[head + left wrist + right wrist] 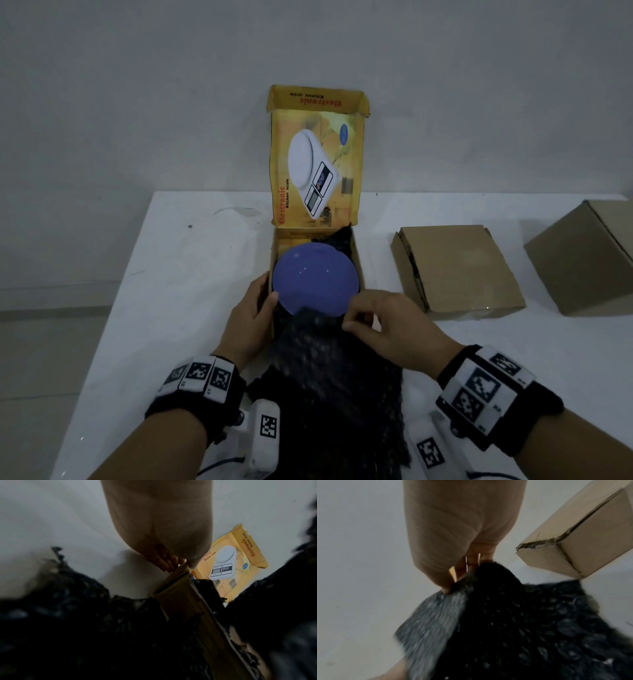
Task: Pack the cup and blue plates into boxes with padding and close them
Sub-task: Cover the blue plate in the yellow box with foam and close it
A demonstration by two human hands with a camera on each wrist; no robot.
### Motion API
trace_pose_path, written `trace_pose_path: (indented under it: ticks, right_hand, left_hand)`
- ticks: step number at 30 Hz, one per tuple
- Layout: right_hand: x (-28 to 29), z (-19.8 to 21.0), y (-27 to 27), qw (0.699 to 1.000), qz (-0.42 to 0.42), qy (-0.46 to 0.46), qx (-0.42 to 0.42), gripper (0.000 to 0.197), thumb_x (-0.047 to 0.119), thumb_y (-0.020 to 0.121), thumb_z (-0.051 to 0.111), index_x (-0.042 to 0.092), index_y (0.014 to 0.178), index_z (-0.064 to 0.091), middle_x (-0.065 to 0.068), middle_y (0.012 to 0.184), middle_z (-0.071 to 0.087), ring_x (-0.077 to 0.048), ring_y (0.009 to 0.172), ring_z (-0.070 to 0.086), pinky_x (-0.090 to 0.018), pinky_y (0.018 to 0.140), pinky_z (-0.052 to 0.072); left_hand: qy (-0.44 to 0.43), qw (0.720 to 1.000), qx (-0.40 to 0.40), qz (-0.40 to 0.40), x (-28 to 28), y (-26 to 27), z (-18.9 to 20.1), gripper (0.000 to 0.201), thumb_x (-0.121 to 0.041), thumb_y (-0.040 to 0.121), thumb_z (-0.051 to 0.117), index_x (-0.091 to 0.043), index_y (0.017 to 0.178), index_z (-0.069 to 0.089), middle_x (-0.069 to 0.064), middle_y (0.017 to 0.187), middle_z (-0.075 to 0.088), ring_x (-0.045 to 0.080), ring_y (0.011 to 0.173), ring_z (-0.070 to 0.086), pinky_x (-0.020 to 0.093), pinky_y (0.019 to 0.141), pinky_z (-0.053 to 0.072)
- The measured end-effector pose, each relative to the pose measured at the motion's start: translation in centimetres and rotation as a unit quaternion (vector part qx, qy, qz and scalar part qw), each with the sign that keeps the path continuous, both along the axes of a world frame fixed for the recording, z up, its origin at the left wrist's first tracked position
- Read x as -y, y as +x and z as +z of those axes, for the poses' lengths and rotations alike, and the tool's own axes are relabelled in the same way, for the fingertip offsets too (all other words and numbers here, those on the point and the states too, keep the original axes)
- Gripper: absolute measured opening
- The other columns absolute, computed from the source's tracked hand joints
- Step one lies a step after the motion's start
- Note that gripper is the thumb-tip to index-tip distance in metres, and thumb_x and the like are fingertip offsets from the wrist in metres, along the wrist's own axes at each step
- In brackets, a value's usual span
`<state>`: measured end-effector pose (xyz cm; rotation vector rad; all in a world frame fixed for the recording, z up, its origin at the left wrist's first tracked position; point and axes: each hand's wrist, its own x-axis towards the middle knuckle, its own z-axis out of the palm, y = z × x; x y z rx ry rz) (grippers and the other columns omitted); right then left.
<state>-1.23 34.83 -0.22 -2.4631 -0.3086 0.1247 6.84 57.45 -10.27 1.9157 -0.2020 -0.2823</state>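
A blue plate (317, 279) lies in the open yellow kitchen-scale box (274, 246), whose lid (317, 161) stands upright behind it. Black bubble wrap (329, 370) lines the box and spills out of its near end onto the table towards me. My left hand (269, 291) grips the box's left wall, fingers outside and thumb by the plate's rim. In the left wrist view the left hand (171, 563) clasps that wall (185, 601). My right hand (352, 320) pinches the wrap's edge at the plate's near right rim; the right wrist view shows the right hand (464, 574) on the wrap (513, 622). No cup is in view.
A flat closed brown cardboard box (459, 270) lies right of the yellow box, and a larger brown box (589, 260) sits at the far right. The white table (188, 274) ends in an edge at the left, and a wall rises behind it.
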Motion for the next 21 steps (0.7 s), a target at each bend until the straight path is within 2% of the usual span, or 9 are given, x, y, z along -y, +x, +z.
trace_pose_path:
  ticks: [2, 4, 6, 8, 11, 14, 17, 19, 21]
  right_hand:
    - [0.2, 0.3, 0.9, 0.998, -0.058, -0.003, 0.039, 0.010, 0.016, 0.094, 0.052, 0.018, 0.086, 0.045, 0.004, 0.057, 0.049, -0.010, 0.047, 0.044, -0.027, 0.045, 0.036]
    - [0.4, 0.4, 1.8, 0.990, -0.112, -0.022, 0.088, 0.012, 0.004, 0.092, 0.047, 0.016, 0.093, 0.049, 0.005, 0.059, 0.046, -0.008, 0.047, 0.042, -0.023, 0.045, 0.033]
    - [0.4, 0.2, 2.9, 0.982, -0.163, -0.026, 0.090, 0.027, -0.004, 0.089, 0.043, 0.012, 0.107, 0.057, -0.006, 0.087, 0.056, -0.015, 0.067, 0.052, -0.033, 0.060, 0.045]
    - [0.0, 0.1, 3.6, 0.981, -0.191, -0.004, 0.035, 0.033, -0.001, 0.091, 0.044, 0.010, 0.121, 0.053, -0.009, 0.115, 0.049, -0.021, 0.088, 0.053, -0.033, 0.079, 0.047]
    - [-0.5, -0.1, 4.0, 0.986, -0.162, -0.030, -0.028, 0.043, 0.014, 0.088, 0.061, 0.014, 0.128, 0.043, -0.006, 0.126, 0.041, -0.021, 0.107, 0.051, -0.033, 0.091, 0.045]
    - [-0.7, -0.5, 4.6, 0.985, -0.141, -0.092, -0.045, 0.035, 0.020, 0.092, 0.057, 0.017, 0.124, 0.044, -0.007, 0.123, 0.054, -0.028, 0.107, 0.055, -0.039, 0.085, 0.048]
    - [-0.9, -0.6, 5.7, 0.978, -0.141, -0.156, 0.011, 0.020, 0.031, 0.097, 0.048, 0.013, 0.104, 0.052, -0.008, 0.103, 0.058, -0.030, 0.087, 0.059, -0.038, 0.065, 0.047]
    - [-1.0, -0.5, 6.9, 0.973, -0.155, -0.160, 0.057, 0.023, 0.032, 0.095, 0.051, 0.009, 0.096, 0.053, -0.008, 0.103, 0.048, -0.030, 0.075, 0.056, -0.034, 0.057, 0.043]
    - [-1.3, -0.2, 8.2, 0.973, -0.156, -0.136, 0.097, 0.020, 0.025, 0.092, 0.057, 0.005, 0.094, 0.055, -0.011, 0.106, 0.045, -0.031, 0.070, 0.055, -0.034, 0.055, 0.045]
  left_hand:
    - [-0.009, 1.000, 0.002, 0.004, 0.1, -0.1, -0.1, 0.042, -0.035, 0.098, 0.044, -0.032, 0.139, 0.037, -0.016, 0.133, 0.047, 0.006, 0.121, 0.046, 0.028, 0.101, 0.037]
    - [-0.016, 1.000, -0.005, 0.001, 0.2, -0.2, -0.2, 0.041, -0.034, 0.099, 0.042, -0.033, 0.139, 0.035, -0.018, 0.133, 0.045, 0.006, 0.122, 0.045, 0.029, 0.102, 0.038]
    - [-0.018, 1.000, -0.004, 0.008, 0.3, -0.2, -0.3, 0.041, -0.033, 0.098, 0.042, -0.034, 0.139, 0.036, -0.018, 0.132, 0.046, 0.006, 0.121, 0.046, 0.027, 0.101, 0.038]
    - [-0.017, 1.000, -0.001, 0.015, 0.3, -0.2, -0.4, 0.041, -0.034, 0.097, 0.043, -0.034, 0.138, 0.037, -0.018, 0.132, 0.047, 0.006, 0.121, 0.047, 0.027, 0.101, 0.038]
    - [-0.011, 1.000, 0.003, 0.015, 0.2, -0.2, -0.5, 0.041, -0.037, 0.097, 0.043, -0.037, 0.137, 0.037, -0.020, 0.131, 0.047, 0.006, 0.121, 0.048, 0.030, 0.102, 0.040]
    - [-0.014, 1.000, 0.001, 0.012, 0.2, -0.3, -0.5, 0.039, -0.038, 0.096, 0.043, -0.042, 0.135, 0.035, -0.023, 0.129, 0.047, 0.004, 0.120, 0.048, 0.029, 0.101, 0.041]
    - [-0.007, 1.000, -0.003, 0.010, 0.5, -0.2, -0.4, 0.042, -0.034, 0.098, 0.043, -0.038, 0.138, 0.033, -0.021, 0.134, 0.045, 0.007, 0.125, 0.046, 0.028, 0.103, 0.039]
    - [0.018, 1.000, 0.003, 0.018, 0.9, 0.7, -0.3, 0.050, -0.030, 0.099, 0.043, -0.024, 0.146, 0.027, -0.005, 0.143, 0.044, 0.015, 0.130, 0.044, 0.029, 0.105, 0.036]
    - [0.054, 0.998, 0.012, 0.028, 1.4, 2.1, -0.2, 0.056, -0.030, 0.099, 0.043, -0.016, 0.149, 0.022, 0.012, 0.137, 0.052, 0.026, 0.123, 0.051, 0.030, 0.098, 0.039]
